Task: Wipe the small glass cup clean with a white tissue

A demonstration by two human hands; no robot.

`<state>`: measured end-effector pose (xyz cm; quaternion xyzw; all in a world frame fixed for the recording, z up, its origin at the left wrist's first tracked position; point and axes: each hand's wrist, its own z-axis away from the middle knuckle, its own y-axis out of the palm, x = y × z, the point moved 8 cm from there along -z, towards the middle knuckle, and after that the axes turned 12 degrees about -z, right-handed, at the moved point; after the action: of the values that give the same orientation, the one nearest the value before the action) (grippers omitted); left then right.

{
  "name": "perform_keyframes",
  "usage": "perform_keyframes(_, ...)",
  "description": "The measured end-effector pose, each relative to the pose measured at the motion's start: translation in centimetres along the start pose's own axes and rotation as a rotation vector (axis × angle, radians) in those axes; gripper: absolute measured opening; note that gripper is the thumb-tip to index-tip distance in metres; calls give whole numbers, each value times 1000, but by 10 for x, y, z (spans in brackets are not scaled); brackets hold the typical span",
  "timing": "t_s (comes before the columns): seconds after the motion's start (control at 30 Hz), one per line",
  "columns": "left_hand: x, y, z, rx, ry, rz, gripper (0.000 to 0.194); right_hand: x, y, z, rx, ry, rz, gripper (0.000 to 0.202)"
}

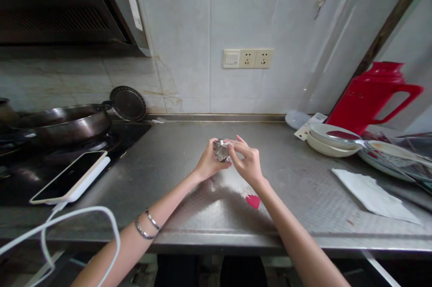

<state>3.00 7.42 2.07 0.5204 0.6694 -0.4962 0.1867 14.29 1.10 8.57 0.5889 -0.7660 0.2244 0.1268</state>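
My left hand (208, 161) is wrapped round a small, shiny, silvery round container (221, 151), perhaps glass or metal, held above the counter with its round end facing me. My right hand (245, 157) reaches its far edge, with thumb and fingers drawn together. A small white bit (225, 143), maybe tissue, shows at those fingertips; the fingers partly cover it. Below the hands, the steel counter (189, 215) carries a bright red-pink patch (253, 201) near my right forearm. Whether that patch is an object or a mark I cannot tell.
To the left are a hob with a metal pan (70, 127), a phone (69, 177) on a white power bank, and a looping white cable (113, 221). Stacked bowls (332, 146), plates, a red thermos (371, 98) and a folded white tissue (374, 195) occupy the right side.
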Motion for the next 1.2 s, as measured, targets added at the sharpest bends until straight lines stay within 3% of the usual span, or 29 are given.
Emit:
perform_keyframes(0.17, -9, 10, 4, 75, 77, -64, 82, -5, -5, -1, -92, 73, 21, 24)
perform_keyframes(0.3, -18, 11, 7, 100, 127, -18, 76, -10, 4, 1, -4, 79, 20, 23)
perform_keyframes(0.53, -1, 11, 2, 55, 43, -24, 72, 6, 14, 4, 117, -79, 48, 21)
perform_keyframes(0.63, -1, 13, 1, 50, 67, -164, 54, 8, 17, 6, 136, -114, 72, 22)
perform_keyframes(0.77, -11, 13, 0, 48, 152, -279, 27, 9, 29, 11, 260, -171, 197, 22)
perform_keyframes(0.87, -2, 9, -2, 19, 42, -267, 43, 11, 33, 12, 304, -196, 244, 23)
perform_keyframes(1.0, 12, 11, 0, 40, -105, -82, 61, 16, 30, 12, 301, -206, 199, 22)
perform_keyframes(1.1, 11, 14, 1, 65, -106, -22, 59, 15, 26, 9, 289, -168, 92, 22)
perform_keyframes(1.2, 5, 11, 1, 38, -73, -37, 65, 9, 15, 4, 161, -100, 19, 22)
